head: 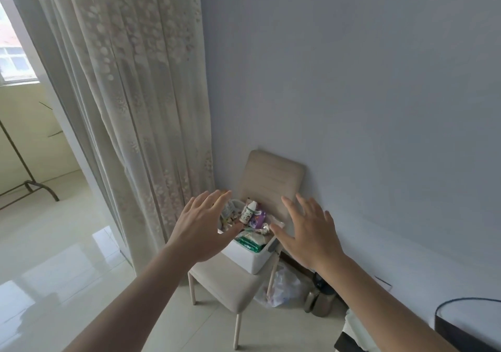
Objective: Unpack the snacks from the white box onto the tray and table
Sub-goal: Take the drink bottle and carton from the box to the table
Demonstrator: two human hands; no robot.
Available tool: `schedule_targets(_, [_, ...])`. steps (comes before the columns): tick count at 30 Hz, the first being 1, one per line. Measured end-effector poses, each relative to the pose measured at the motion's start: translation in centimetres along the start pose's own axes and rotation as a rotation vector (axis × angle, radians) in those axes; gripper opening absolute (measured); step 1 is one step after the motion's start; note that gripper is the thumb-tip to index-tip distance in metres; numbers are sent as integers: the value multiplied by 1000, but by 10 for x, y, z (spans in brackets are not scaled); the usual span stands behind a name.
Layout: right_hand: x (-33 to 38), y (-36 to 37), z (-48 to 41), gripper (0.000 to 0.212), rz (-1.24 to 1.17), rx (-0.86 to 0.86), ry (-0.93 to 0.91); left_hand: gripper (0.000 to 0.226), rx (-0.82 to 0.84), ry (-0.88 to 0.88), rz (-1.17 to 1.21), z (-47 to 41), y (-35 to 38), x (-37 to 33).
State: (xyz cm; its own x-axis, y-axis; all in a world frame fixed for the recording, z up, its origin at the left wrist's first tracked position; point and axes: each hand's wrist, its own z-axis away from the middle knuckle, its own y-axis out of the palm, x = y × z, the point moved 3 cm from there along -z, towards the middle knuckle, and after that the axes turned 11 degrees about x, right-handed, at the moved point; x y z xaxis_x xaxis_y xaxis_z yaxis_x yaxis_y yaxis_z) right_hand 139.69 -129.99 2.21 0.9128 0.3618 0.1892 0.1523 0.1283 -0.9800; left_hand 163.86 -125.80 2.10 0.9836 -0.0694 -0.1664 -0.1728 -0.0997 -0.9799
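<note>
Both hands, left (202, 227) and right (306, 233), spread wide, empty, flanking white box (250, 256) on chair (230, 289). Overfilled, near seat edge: uneven lift could spill snacks (250, 217).

2 bare arms come up from the bottom edge, each ending in a bare hand. The left hand (202, 228) and the right hand (307, 236) carry no glove, ring, watch or band that can be seen. Both forearms are uncovered as far as the frame shows them; no sleeve or cuff reaches into view. The hands show their backs, 5 fingers each, nails short and unpainted as far as the blur lets one tell. No other part of the person's body shows.
</note>
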Motion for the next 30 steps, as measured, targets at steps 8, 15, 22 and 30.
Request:
schedule_targets(8, [-19,39,-117,81,-35,42,25,78,61,36,34,-99,35,34])
schedule_targets(15, [-63,61,-224,92,-186,-9,37,76,148,111,69,-228,58,49])
schedule_targets(22, [-77,78,-299,85,-287,-14,-33,71,231,141,134,-312,86,63])
schedule_targets(30, [-78,108,-342,71,-558,-20,79,72,350,151,247,-369,138,104])
